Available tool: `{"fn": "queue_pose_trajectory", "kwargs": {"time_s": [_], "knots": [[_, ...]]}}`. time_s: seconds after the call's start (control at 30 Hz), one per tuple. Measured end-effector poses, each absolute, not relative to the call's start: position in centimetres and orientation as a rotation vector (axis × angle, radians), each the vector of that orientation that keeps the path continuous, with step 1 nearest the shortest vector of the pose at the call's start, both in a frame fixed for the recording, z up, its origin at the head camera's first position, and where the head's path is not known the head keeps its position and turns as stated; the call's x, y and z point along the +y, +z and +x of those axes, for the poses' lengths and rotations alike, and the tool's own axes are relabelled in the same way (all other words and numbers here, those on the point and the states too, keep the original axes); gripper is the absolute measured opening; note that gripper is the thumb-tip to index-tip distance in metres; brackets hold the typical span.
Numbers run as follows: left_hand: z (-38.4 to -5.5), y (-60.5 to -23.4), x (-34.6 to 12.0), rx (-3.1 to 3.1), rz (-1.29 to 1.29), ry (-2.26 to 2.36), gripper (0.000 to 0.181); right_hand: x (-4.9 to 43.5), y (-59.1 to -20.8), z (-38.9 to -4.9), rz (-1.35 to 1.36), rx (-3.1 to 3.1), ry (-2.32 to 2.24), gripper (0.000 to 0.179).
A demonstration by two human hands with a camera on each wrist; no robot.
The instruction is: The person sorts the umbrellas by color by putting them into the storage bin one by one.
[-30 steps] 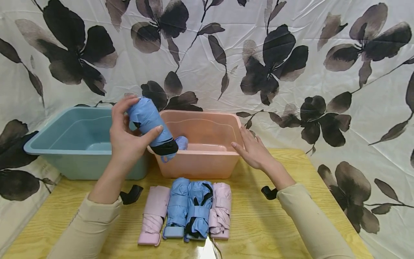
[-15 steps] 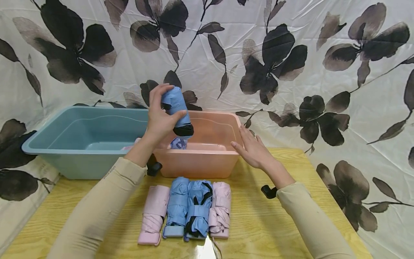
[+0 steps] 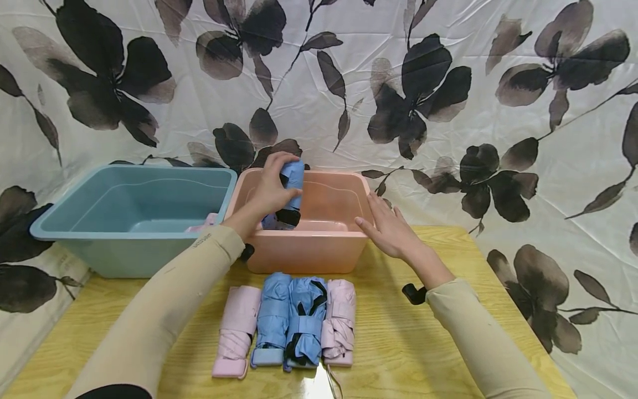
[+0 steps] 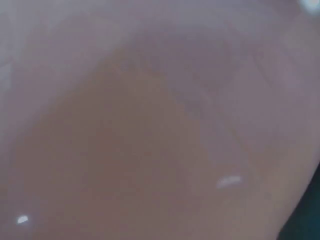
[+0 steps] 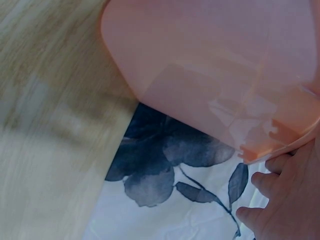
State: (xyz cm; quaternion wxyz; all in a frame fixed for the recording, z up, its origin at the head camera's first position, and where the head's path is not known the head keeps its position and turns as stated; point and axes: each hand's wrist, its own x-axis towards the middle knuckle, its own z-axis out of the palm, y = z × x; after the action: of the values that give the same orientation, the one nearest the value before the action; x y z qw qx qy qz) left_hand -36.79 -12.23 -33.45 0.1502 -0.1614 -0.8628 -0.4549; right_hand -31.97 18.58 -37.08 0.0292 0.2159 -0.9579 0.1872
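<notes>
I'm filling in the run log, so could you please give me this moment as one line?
Left hand: holds blue umbrella at pink bin | right hand: touches pink bin | table: four umbrellas

The person wears beige sleeves (image 3: 164, 310), faintly marked in dark (image 3: 201, 241) near the left cuff (image 3: 228, 243), with small black wrist pieces (image 3: 415, 294).

Yellow wood-grain table (image 3: 394, 343) here, blue tub (image 3: 124, 257) standing back left, peach tub (image 3: 304, 253) just beside it, and out front, four folded umbrellas lined up: pink (image 3: 236, 327), blue (image 3: 272, 324), blue with black straps (image 3: 309, 327), pink (image 3: 340, 316)!
</notes>
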Motion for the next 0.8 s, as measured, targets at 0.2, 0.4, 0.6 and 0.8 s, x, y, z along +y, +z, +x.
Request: {"fn": "queue_pose_trajectory", "kwargs": {"time_s": [0.2, 0.4, 0.6, 0.8], "knots": [[-38.1, -34.6, -12.1, -2.664, -0.471, -1.271, 0.070, 18.5, -37.2, -32.1, 0.665, -2.959, 0.568, 0.088], [-38.9, -35.3, -11.8, -2.797, -0.478, -1.190, 0.074, 18.6, -37.1, -32.1, 0.667, -2.956, 0.562, 0.088], [-38.9, -36.0, -11.3, -2.870, -0.551, -1.133, 0.077, 18.6, -36.9, -32.1, 0.663, -2.960, 0.560, 0.087], [-38.8, -36.5, -11.4, -2.973, -0.612, -1.043, 0.076, 18.6, -37.1, -32.0, 0.666, -2.963, 0.560, 0.088]]}}
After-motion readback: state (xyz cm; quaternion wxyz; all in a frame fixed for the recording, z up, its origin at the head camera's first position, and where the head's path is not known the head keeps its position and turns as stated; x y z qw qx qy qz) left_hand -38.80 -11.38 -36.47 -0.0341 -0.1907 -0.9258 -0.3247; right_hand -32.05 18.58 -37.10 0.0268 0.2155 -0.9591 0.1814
